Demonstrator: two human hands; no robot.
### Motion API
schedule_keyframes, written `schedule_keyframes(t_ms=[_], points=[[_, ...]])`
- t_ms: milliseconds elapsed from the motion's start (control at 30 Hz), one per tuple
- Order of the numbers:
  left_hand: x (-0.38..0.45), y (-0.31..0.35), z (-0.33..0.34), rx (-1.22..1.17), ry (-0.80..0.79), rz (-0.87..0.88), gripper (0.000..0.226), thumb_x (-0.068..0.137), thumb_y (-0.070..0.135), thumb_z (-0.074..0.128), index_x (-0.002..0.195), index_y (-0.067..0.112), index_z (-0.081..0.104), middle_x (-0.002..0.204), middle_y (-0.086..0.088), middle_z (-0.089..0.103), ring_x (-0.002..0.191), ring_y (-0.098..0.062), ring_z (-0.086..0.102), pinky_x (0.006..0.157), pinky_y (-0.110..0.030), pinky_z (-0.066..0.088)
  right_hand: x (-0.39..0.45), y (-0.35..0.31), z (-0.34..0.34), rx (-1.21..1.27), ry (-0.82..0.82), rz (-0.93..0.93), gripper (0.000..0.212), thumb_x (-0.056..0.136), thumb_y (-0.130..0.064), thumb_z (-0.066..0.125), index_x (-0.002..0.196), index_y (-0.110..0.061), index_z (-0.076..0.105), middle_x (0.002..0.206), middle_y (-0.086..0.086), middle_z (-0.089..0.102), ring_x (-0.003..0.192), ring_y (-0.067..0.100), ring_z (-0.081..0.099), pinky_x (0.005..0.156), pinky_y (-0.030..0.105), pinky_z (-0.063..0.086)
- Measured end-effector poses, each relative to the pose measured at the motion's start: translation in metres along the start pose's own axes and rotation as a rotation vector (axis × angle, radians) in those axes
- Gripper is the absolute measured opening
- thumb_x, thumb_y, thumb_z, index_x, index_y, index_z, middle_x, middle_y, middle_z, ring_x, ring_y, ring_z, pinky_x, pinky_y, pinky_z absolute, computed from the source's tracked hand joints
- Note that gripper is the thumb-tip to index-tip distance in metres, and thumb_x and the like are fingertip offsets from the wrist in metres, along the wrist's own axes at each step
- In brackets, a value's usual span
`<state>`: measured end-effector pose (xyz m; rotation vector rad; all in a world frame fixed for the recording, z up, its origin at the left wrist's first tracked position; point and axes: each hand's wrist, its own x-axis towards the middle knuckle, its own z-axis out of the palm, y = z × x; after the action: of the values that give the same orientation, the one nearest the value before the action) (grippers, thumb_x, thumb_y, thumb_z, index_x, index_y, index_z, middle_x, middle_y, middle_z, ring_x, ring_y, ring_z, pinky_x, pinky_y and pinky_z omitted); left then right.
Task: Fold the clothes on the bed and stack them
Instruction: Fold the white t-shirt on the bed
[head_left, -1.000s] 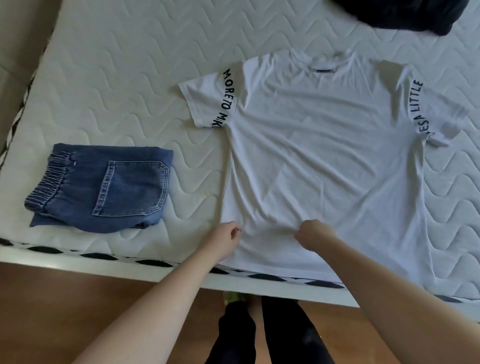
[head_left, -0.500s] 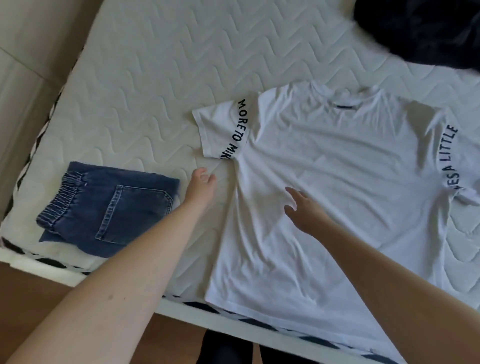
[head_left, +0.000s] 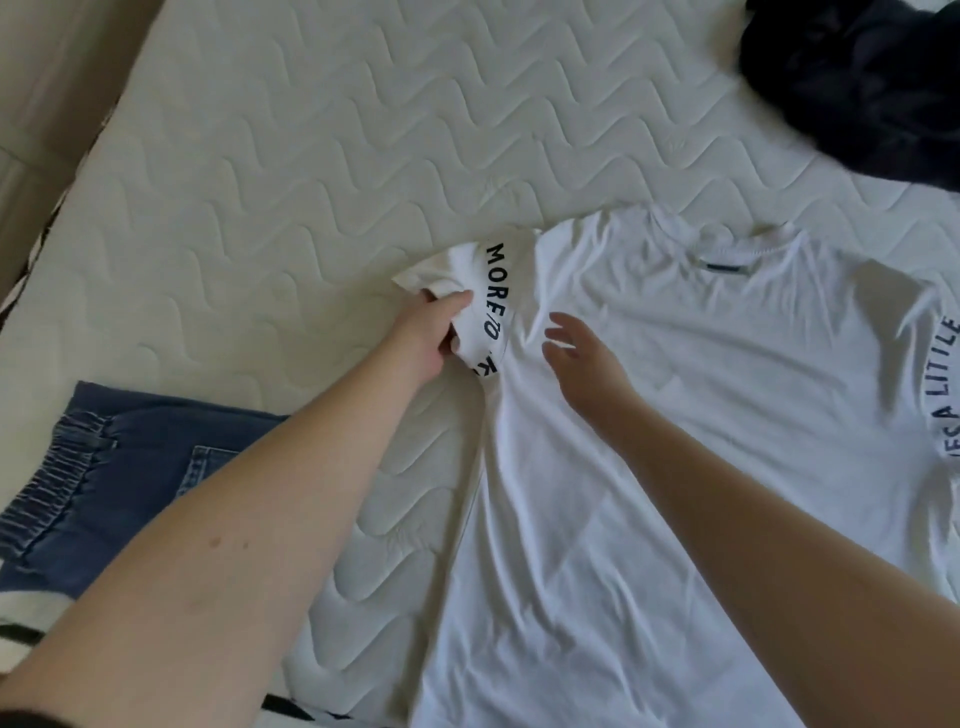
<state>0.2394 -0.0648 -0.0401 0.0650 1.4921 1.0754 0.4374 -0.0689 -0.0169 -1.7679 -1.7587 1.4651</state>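
Note:
A white T-shirt (head_left: 691, 405) with black lettering on both sleeves lies spread flat on the mattress, collar at the far side. My left hand (head_left: 434, 332) grips the shirt's left sleeve, which is bunched up and lifted a little off the bed. Over the shirt's chest, just right of that sleeve, my right hand (head_left: 579, 358) hovers with its fingers spread and holds nothing. Folded blue jeans (head_left: 119, 483) lie at the near left, partly hidden by my left forearm.
The quilted white mattress (head_left: 322, 156) fills most of the view. A crumpled dark garment (head_left: 862, 78) lies at the far right corner. The bed's left edge and a beige surface (head_left: 47, 104) beyond it run along the left side.
Both hands left the shirt's bottom hem and moved up the bed. My left hand took hold of the left sleeve and bunched it; my right hand reached over the chest.

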Motion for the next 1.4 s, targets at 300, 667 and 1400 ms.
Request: schedule_keyframes(t_ms=[300, 667, 1400], points=[[-0.057, -0.038, 0.098, 1.090, -0.310, 0.600, 0.064, 0.089, 0.011, 0.045, 0.147, 0.033, 0.030, 0.086, 0.002, 0.067, 0.045, -0.009, 0.049, 0.046, -0.025, 0.042, 0.030, -0.033, -0.049, 0.443, 0.017, 0.116, 0.044, 0.081, -0.054, 0.070, 0.113, -0.025, 0.059, 0.106, -0.005, 0.071, 0.104, 0.012, 0.065, 0.089, 0.033, 0.052], [-0.046, -0.081, 0.069, 1.054, -0.162, 0.829, 0.034, 0.094, 0.021, 0.058, 0.127, 0.015, 0.056, 0.116, -0.005, 0.056, 0.103, -0.020, 0.057, 0.092, -0.039, 0.049, 0.056, 0.038, -0.116, 0.533, 0.443, 0.489, 0.022, 0.096, -0.030, 0.049, 0.096, -0.014, 0.064, 0.086, 0.001, 0.063, 0.083, 0.023, 0.062, 0.072, 0.034, 0.052], [-0.113, -0.180, 0.030, 1.580, -0.156, 0.437, 0.029, 0.094, 0.034, 0.047, 0.116, 0.015, 0.045, 0.086, -0.010, 0.064, 0.081, -0.034, 0.062, 0.060, -0.032, 0.037, 0.014, 0.102, -0.115, 0.461, 0.491, 0.365, 0.013, 0.093, -0.029, 0.055, 0.102, -0.024, 0.064, 0.095, -0.002, 0.071, 0.084, 0.016, 0.068, 0.068, 0.032, 0.056]])
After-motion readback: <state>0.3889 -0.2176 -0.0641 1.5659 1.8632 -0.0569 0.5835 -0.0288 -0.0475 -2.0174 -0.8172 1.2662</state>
